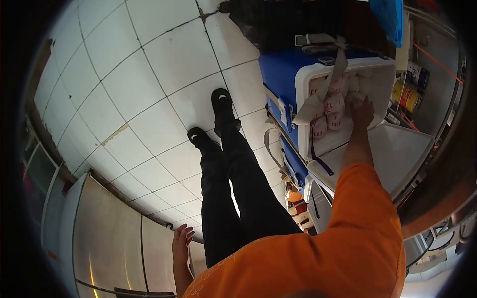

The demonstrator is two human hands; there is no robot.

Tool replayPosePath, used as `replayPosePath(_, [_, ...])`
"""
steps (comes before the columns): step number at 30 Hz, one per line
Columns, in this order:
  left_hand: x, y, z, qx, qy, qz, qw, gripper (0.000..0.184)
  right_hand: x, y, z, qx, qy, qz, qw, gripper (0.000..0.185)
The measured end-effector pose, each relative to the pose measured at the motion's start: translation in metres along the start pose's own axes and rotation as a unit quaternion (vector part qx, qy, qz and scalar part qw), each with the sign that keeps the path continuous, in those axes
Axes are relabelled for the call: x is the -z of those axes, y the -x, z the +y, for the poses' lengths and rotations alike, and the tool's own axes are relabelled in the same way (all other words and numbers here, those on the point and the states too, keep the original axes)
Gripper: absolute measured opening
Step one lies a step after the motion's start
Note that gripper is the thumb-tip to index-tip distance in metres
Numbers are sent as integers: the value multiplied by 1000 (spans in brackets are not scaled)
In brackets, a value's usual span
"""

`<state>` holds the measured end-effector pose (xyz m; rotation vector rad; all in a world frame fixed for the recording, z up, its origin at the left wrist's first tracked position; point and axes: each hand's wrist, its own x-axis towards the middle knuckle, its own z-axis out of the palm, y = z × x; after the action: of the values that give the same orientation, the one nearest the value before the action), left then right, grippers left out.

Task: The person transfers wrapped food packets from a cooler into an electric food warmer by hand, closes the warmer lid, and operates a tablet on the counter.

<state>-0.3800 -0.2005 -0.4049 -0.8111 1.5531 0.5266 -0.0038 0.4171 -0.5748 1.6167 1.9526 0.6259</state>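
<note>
Inside a blue cooler with a white lining (382, 84) sit several round wrapped packs with red print (334, 103). My right hand (361, 110) reaches into the cooler and touches the packs at its right side; its fingers are bent over a pale pack, and the grip is partly hidden. A grey strap (339, 69) hangs across the cooler's opening. The white lid (397, 151) lies open beneath my right forearm. Low at my left side, my left hand (184, 238) hangs away from the cooler, its fingers apart and holding nothing.
A black bag (258, 22) lies beyond the cooler. Yellow (406, 97) and dark cans (417, 74) stand on a shelf at the right. Steel cabinet doors (109, 223) stand at the lower left. White floor tiles (149, 84) surround my feet.
</note>
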Motion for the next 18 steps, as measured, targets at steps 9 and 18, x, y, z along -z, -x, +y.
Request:
replayPosePath(9, [-11,-28,31,1,-66,0,998,35,-31,-33,-45,-217,-164,-154,950,73])
replayPosePath(18, [-36,-36,74,-45,-94,-13,994,36,-107,-42,2,-350,-535,-41,767,70])
